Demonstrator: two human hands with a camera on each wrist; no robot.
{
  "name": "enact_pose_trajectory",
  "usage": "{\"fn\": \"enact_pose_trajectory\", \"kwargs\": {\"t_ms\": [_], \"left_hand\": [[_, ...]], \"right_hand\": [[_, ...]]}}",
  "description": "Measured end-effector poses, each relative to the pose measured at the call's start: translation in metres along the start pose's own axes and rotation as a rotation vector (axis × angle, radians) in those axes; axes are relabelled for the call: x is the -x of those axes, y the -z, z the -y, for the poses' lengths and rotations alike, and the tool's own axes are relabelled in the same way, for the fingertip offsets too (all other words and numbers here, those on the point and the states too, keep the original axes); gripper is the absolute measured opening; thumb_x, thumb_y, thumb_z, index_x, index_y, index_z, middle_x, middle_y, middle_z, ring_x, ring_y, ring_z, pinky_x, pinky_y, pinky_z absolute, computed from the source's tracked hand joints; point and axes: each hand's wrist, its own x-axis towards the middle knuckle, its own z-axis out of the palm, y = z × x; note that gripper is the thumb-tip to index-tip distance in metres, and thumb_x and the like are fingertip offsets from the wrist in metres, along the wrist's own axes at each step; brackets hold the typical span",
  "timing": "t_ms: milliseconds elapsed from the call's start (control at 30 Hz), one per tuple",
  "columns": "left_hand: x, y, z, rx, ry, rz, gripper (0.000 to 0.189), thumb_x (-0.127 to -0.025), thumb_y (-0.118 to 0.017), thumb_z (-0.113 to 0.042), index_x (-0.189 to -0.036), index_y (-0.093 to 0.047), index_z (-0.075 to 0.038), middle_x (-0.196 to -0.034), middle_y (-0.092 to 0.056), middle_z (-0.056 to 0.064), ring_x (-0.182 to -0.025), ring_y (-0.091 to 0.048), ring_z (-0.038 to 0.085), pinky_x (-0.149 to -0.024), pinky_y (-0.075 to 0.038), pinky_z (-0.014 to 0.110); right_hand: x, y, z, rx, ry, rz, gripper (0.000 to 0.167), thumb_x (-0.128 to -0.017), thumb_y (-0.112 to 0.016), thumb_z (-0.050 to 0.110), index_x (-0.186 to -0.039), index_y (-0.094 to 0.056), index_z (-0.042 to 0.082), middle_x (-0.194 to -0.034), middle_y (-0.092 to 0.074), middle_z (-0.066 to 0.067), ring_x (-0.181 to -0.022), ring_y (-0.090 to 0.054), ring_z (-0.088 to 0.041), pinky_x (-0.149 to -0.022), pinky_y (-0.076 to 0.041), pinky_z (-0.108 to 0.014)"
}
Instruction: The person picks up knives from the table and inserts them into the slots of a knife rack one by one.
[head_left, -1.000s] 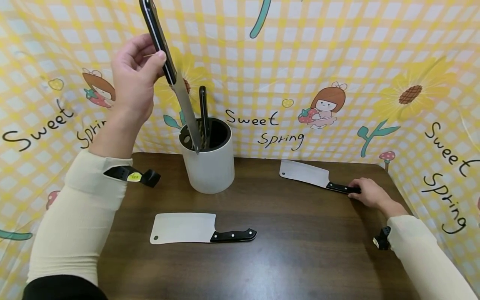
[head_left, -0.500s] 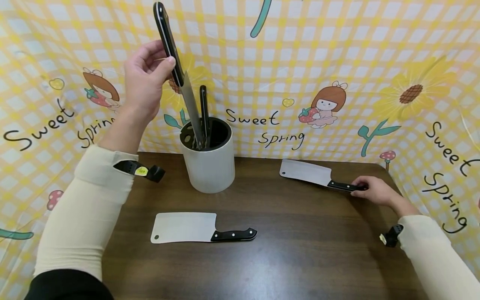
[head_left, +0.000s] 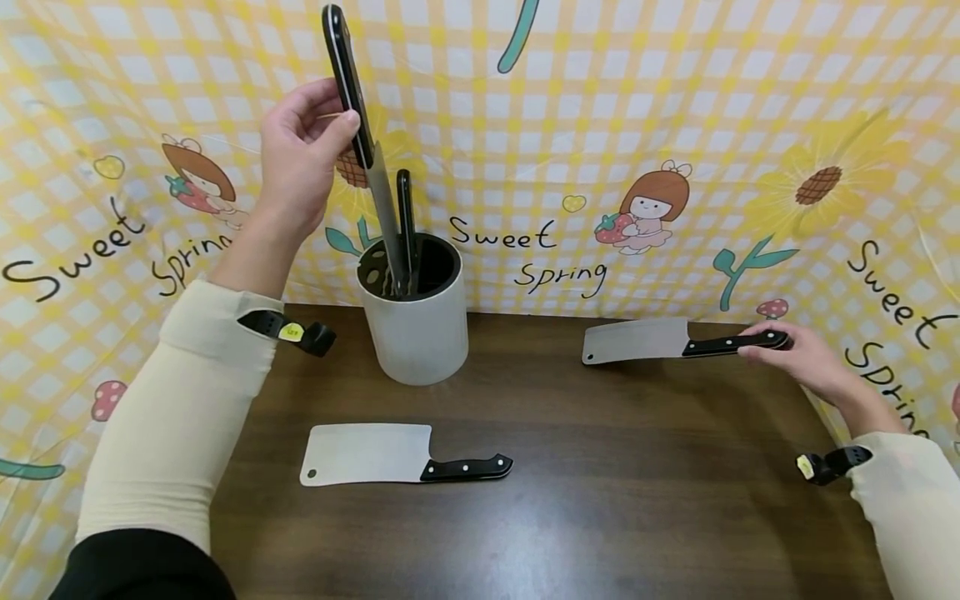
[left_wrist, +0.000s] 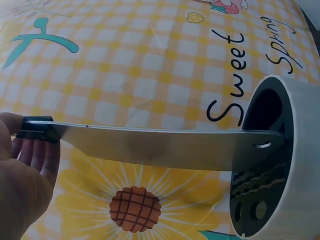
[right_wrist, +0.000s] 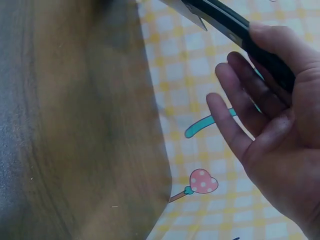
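My left hand [head_left: 300,162] pinches the black handle of a long knife [head_left: 387,217] between thumb and fingers. The knife stands nearly upright, and the end of its blade is inside the white round knife holder [head_left: 423,346]. In the left wrist view the blade [left_wrist: 150,147] reaches into the holder's slotted dark insert [left_wrist: 260,187]. At the right, my right hand [head_left: 813,362] holds a cleaver [head_left: 637,342] by the end of its black handle, blade pointing left. Thumb and fingers [right_wrist: 235,95] show around that handle in the right wrist view.
A second cleaver [head_left: 367,454] lies flat on the brown table [head_left: 600,517], its handle to the right. Another black-handled knife [head_left: 406,208] stands in the holder. Yellow checked cloth [head_left: 517,150] walls the back and sides.
My left hand has moved right, and its knife has gone from leaning by the holder's rim to inside it. My right hand has moved right, turning the cleaver and raising its handle.
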Motion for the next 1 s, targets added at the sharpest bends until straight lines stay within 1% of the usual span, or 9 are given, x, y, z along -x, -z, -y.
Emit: {"fn": "enact_pose_trajectory", "kwargs": {"t_ms": [67,133,267,333,433,500,633,800,1000], "left_hand": [[-0.001,-0.001,0.001,-0.022,0.002,0.005,0.031,-0.093,-0.064,0.010,-0.123,-0.064,0.005,-0.110,-0.063,0.012,-0.095,-0.063,0.022,-0.087,-0.055,0.023],[-0.002,-0.003,0.003,-0.039,0.003,0.008,0.032,-0.092,-0.064,0.010,-0.124,-0.064,0.006,-0.109,-0.064,0.011,-0.094,-0.064,0.022,-0.088,-0.055,0.023],[0.000,-0.004,0.007,-0.068,0.027,0.030,0.032,-0.092,-0.065,0.010,-0.124,-0.064,0.005,-0.108,-0.064,0.010,-0.094,-0.065,0.020,-0.087,-0.055,0.022],[0.002,-0.002,0.010,-0.093,0.046,0.053,0.033,-0.093,-0.065,0.009,-0.125,-0.064,0.005,-0.109,-0.064,0.009,-0.096,-0.065,0.019,-0.086,-0.055,0.021],[0.006,0.002,0.015,-0.131,0.083,0.085,0.032,-0.094,-0.066,0.006,-0.126,-0.064,0.002,-0.110,-0.064,0.007,-0.096,-0.065,0.017,-0.080,-0.056,0.020],[0.010,0.006,0.019,-0.158,0.093,0.105,0.032,-0.095,-0.066,0.004,-0.126,-0.064,0.002,-0.110,-0.065,0.006,-0.095,-0.065,0.016,-0.078,-0.056,0.019],[0.017,0.013,0.027,-0.183,0.112,0.134,0.031,-0.094,-0.066,0.004,-0.125,-0.063,0.001,-0.109,-0.065,0.005,-0.095,-0.063,0.014,-0.080,-0.055,0.019],[0.026,0.021,0.039,-0.234,0.130,0.164,0.033,-0.094,-0.067,0.003,-0.127,-0.062,0.001,-0.109,-0.064,0.003,-0.099,-0.062,0.014,-0.084,-0.055,0.018],[0.038,0.029,0.053,-0.395,0.157,0.222,0.040,-0.098,-0.066,-0.004,-0.136,-0.055,0.002,-0.116,-0.062,0.000,-0.104,-0.061,0.012,-0.087,-0.053,0.019]], "right_hand": [[0.002,0.002,0.001,-0.088,0.013,-0.007,0.022,-0.100,-0.067,0.014,-0.117,-0.067,0.001,-0.096,-0.070,0.015,-0.087,-0.064,0.000,-0.073,-0.050,-0.015],[0.004,0.004,0.002,-0.176,0.031,-0.014,0.014,-0.101,-0.064,0.009,-0.113,-0.070,0.007,-0.097,-0.069,0.019,-0.088,-0.065,0.000,-0.074,-0.051,-0.013],[0.005,0.006,0.007,-0.391,0.065,-0.032,0.022,-0.101,-0.060,0.000,-0.110,-0.071,0.017,-0.098,-0.071,0.014,-0.086,-0.068,-0.002,-0.076,-0.052,-0.012],[0.005,0.007,0.011,-0.521,0.088,-0.036,0.025,-0.101,-0.058,-0.004,-0.110,-0.071,0.016,-0.099,-0.073,0.010,-0.087,-0.070,-0.004,-0.078,-0.053,-0.012],[0.003,0.006,0.020,-0.704,0.144,-0.035,0.026,-0.101,-0.054,-0.010,-0.108,-0.070,0.010,-0.100,-0.076,0.002,-0.088,-0.073,-0.009,-0.080,-0.056,-0.015],[0.002,0.005,0.028,-0.783,0.199,-0.042,0.026,-0.100,-0.053,-0.013,-0.107,-0.070,0.005,-0.101,-0.076,-0.002,-0.088,-0.073,-0.011,-0.080,-0.057,-0.017],[0.001,0.004,0.047,-0.850,0.293,-0.102,0.025,-0.097,-0.052,-0.018,-0.103,-0.068,0.000,-0.098,-0.076,-0.005,-0.086,-0.073,-0.012,-0.077,-0.059,-0.020],[0.001,0.002,0.068,-0.872,0.346,-0.149,0.027,-0.095,-0.053,-0.021,-0.104,-0.069,0.000,-0.095,-0.076,-0.006,-0.084,-0.072,-0.012,-0.075,-0.059,-0.021],[0.006,0.001,0.091,-0.882,0.379,-0.157,0.028,-0.094,-0.052,-0.022,-0.102,-0.069,-0.002,-0.095,-0.075,-0.006,-0.085,-0.072,-0.012,-0.073,-0.059,-0.021]]}}
